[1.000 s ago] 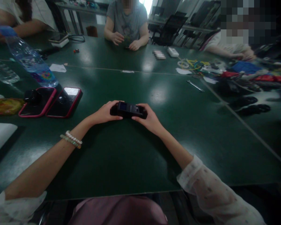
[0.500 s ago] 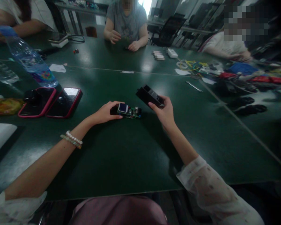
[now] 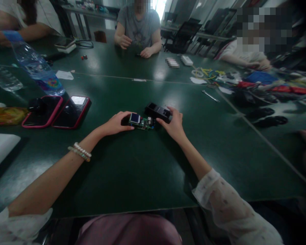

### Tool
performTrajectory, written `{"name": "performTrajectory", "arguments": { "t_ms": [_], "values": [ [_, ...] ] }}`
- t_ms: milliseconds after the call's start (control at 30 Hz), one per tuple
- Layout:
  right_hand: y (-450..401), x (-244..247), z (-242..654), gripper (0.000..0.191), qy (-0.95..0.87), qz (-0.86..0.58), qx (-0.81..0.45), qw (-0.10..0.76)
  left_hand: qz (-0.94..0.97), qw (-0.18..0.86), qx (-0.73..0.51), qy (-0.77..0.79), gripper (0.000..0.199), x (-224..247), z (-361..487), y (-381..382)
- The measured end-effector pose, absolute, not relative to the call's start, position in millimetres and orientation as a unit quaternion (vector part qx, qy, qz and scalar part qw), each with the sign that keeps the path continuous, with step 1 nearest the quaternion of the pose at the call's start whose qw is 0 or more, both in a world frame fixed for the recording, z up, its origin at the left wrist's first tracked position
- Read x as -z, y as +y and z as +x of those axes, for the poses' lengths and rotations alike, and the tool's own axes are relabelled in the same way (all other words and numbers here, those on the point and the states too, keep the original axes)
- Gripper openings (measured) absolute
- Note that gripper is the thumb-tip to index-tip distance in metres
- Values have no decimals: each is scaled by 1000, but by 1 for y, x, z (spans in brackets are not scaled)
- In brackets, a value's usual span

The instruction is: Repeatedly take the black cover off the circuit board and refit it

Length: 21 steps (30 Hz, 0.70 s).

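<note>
My left hand (image 3: 117, 123) grips the left end of a green circuit board (image 3: 144, 123) between thumb and fingers. A small square screen (image 3: 135, 118) sits on the board's left part, and small components fill its right part. My right hand (image 3: 174, 123) is closed on the right end of a black plastic case (image 3: 156, 110), which has rectangular openings in its upper face. The case lies just behind the board and to its right, tilted slightly. Whether the two touch is hard to tell.
Two red-edged phones (image 3: 71, 112) and a water bottle (image 3: 38, 66) are on the left of the green table (image 3: 132, 177). A wrench (image 3: 210, 96) lies to the right, before a heap of cables (image 3: 260, 81). Other people sit around the table.
My right hand has brought the black case down and a little left, closer to the board, and turned it flatter. My left hand keeps the circuit board in nearly the same place.
</note>
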State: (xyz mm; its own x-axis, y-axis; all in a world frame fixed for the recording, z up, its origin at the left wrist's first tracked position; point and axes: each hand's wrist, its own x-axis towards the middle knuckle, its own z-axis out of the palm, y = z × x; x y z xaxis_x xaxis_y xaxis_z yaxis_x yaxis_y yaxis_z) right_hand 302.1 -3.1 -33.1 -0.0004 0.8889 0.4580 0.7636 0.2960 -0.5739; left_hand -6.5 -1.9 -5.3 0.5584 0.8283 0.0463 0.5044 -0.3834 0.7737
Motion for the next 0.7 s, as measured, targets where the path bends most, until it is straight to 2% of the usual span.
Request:
{"name": "performTrajectory", "arguments": {
  "t_ms": [233,467,700],
  "values": [
    [-2,30,302,53,-720,-570,-105,381,808,366,-224,403,66,8,-7,1],
    [-14,13,293,59,-696,-501,-251,450,808,363,-226,405,64,7,-6,-1],
    [-31,-3,272,58,-745,-428,-297,416,780,389,-247,424,71,16,-5,3]
  ]
}}
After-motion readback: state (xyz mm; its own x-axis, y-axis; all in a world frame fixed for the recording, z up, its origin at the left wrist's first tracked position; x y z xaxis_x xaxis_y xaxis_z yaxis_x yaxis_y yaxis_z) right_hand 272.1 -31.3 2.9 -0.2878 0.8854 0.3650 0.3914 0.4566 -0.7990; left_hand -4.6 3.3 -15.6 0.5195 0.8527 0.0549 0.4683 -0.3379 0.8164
